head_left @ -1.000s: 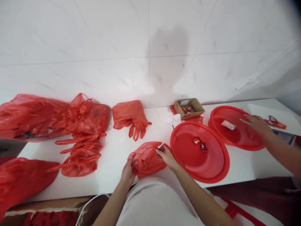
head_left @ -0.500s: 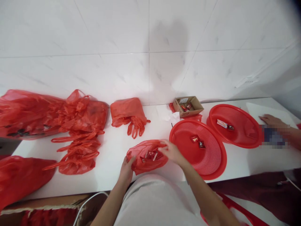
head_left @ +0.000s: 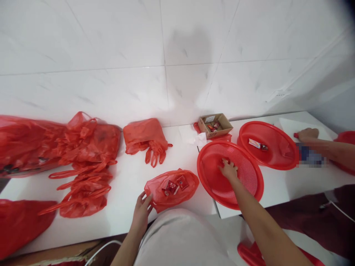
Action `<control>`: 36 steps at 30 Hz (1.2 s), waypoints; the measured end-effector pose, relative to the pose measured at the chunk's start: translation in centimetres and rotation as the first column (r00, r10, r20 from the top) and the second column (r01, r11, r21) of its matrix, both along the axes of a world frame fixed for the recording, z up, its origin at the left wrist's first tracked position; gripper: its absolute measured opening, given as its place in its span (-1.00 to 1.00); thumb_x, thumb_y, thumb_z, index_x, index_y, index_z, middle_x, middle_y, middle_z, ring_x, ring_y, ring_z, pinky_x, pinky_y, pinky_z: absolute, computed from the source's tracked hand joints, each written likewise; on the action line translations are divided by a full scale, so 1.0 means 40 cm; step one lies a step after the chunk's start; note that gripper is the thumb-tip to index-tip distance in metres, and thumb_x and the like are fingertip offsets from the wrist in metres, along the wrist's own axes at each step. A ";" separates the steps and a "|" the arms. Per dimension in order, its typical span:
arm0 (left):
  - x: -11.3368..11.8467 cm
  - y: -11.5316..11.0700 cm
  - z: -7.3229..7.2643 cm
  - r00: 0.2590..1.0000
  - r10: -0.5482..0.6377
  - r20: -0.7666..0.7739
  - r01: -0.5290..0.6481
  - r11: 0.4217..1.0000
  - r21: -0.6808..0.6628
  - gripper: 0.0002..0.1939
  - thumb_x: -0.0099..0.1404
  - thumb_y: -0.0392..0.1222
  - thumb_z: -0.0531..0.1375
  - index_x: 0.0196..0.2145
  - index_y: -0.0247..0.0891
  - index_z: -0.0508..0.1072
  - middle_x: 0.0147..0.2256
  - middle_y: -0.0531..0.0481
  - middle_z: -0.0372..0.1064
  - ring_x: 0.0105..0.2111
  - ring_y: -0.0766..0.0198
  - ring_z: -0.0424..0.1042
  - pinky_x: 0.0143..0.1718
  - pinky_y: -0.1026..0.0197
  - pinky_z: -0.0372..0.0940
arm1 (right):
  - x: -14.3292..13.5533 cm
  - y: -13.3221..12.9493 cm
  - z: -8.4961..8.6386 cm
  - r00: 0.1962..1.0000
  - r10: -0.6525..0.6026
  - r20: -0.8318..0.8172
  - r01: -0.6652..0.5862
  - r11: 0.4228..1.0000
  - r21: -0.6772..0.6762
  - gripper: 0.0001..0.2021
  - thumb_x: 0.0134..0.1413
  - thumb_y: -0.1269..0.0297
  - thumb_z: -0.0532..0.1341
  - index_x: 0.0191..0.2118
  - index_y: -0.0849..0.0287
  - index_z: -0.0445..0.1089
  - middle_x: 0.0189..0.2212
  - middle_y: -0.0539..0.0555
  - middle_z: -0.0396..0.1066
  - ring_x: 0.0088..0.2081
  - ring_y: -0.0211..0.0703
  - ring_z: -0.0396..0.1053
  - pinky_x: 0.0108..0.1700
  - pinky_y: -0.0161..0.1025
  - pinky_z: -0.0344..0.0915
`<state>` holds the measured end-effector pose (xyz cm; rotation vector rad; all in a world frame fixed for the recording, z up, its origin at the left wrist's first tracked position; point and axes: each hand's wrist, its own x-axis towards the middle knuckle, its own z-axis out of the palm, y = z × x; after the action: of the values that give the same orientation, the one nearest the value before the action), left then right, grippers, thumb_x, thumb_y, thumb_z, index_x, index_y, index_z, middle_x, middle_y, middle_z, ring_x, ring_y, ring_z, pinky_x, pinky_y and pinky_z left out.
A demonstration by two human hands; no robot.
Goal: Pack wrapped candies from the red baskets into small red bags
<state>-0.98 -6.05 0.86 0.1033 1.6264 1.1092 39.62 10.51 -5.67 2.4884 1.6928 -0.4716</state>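
Note:
A red plastic bag [head_left: 163,177] lies with its mouth open on the white table, with a few small red packets [head_left: 172,187] in it. My left hand [head_left: 142,212] is at the bag's left edge, fingertips touching the plastic and fingers slightly apart. Inside the nearer red mesh basket [head_left: 203,173], my right hand [head_left: 230,171] has its fingers curled down over small red wrapped packets, which it mostly hides.
A second red basket [head_left: 277,147] holds a white packet [head_left: 254,143] and a dark one. Behind stands a small carton [head_left: 226,128]. Red bags [head_left: 144,133] lie left and back. At the right, a co-worker's hand [head_left: 309,133] rests near the table's far side.
My right hand has left the bag's right edge and moved into the nearer basket. My left hand has loosened at the bag's edge. The view has shifted slightly right.

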 end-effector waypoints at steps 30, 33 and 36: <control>-0.005 -0.048 0.048 0.995 -0.097 0.035 0.095 0.994 0.059 -0.53 -0.05 0.08 0.38 -0.26 -0.29 0.49 -0.35 0.03 0.41 -0.40 0.36 0.40 -0.25 0.24 0.32 | -0.453 -0.210 0.200 0.516 0.587 -0.623 -0.373 0.809 0.453 -0.68 0.17 0.43 0.02 0.01 0.08 0.30 -0.07 0.06 0.45 -0.07 -0.15 0.39 -0.04 -0.17 0.31; -0.008 -0.053 0.061 0.993 -0.118 0.032 0.116 0.992 0.059 -0.50 -0.05 0.12 0.38 -0.24 -0.30 0.52 -0.43 0.05 0.38 -0.45 0.36 0.39 -0.31 0.25 0.33 | -0.413 -0.193 0.209 0.612 0.673 -0.415 -0.424 0.723 0.545 -0.69 0.22 0.39 0.01 0.01 0.09 0.36 -0.01 0.11 0.40 0.02 -0.09 0.31 0.07 -0.10 0.24; -0.007 -0.051 0.087 0.989 -0.143 0.044 0.140 0.987 0.078 -0.50 -0.04 0.12 0.37 -0.23 -0.30 0.53 -0.50 0.10 0.31 -0.48 0.37 0.37 -0.32 0.26 0.34 | -0.394 -0.168 0.208 0.663 0.726 -0.183 -0.593 0.659 0.463 -0.71 0.21 0.35 0.06 -0.03 0.09 0.43 0.16 0.17 0.24 0.16 0.05 0.16 0.14 0.01 0.14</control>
<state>-1.26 -8.07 4.33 0.2352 1.5094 1.0553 23.86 3.77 2.66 1.7581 2.9061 -0.5710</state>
